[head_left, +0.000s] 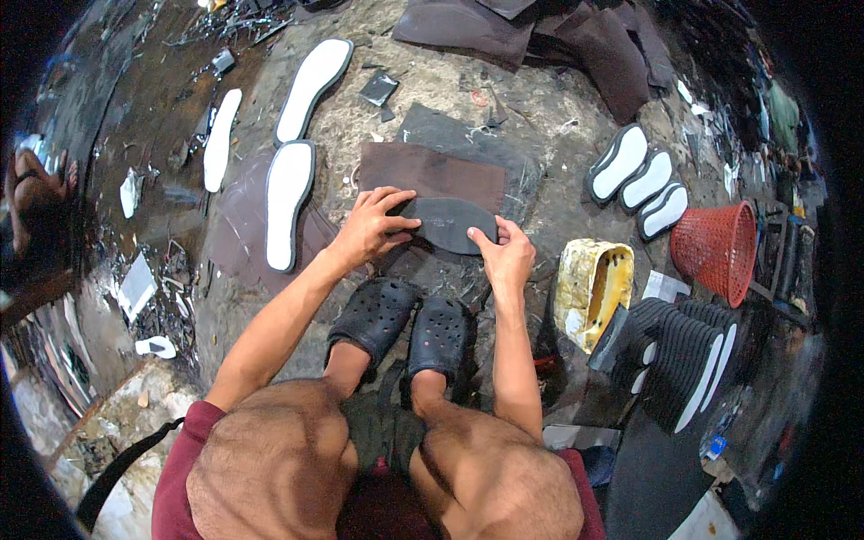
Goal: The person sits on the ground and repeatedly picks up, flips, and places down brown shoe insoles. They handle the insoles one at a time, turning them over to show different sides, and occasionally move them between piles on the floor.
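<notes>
nearest, the black clogs (pixel 376 315) rest on the floor (pixel 369 45). just beyond their toes, the dark sole (pixel 445 225) lies between the two hands, across the near edge of the brown sheet (pixel 441 171), its long axis running left to right and dipping slightly rightward. the left hand (pixel 373 225) is at the left end, thumb and forefinger spread apart; the right hand (pixel 506 256) is at the right end, thumb on top, but whether its fingers clamp from beneath i cannot tell. both touch it, neither nearer. past the brown sheet's far edge shows a grey sheet (pixel 432 130).
</notes>
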Motion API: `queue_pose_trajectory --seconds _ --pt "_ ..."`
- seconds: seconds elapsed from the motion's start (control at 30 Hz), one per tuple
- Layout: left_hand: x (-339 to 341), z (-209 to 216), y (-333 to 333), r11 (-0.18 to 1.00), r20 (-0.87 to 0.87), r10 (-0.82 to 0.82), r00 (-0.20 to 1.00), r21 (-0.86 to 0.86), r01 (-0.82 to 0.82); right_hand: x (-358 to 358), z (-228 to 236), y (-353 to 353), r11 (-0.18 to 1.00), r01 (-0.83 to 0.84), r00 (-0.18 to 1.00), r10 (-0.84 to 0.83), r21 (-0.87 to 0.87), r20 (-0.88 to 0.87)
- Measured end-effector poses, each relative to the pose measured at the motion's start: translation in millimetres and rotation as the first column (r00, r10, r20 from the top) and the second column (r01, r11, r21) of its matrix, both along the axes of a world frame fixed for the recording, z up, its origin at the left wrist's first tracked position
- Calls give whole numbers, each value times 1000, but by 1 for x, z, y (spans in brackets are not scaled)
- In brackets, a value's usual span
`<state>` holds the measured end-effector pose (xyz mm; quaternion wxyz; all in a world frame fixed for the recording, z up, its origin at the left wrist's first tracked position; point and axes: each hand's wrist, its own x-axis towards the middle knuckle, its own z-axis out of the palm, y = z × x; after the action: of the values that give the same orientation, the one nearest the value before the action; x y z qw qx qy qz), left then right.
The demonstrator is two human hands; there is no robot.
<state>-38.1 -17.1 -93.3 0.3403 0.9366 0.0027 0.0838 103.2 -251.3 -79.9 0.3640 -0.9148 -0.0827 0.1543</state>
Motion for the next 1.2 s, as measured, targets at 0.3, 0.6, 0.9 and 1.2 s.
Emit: queue_pose_trajectory --seconds 0.3,0.6,0.9,1.2 --pt "9 44 17 955 -133 -88 987 -293 46 26 54 -19 910 -51 984 116 412 -135" --pt "-2 99 28 833 -266 -138 954 -552 -34 37 103 -12 766 -176 941 316 618 -124" --pt "-30 33 -13 1000 -104 -1 995 -19 -1 -7 -2 -34 890 155 940 0 429 -340" --pt "-35 18 -19 997 -33 0 999 73 2 -9 -15 -31 906 125 964 -15 403 -266"
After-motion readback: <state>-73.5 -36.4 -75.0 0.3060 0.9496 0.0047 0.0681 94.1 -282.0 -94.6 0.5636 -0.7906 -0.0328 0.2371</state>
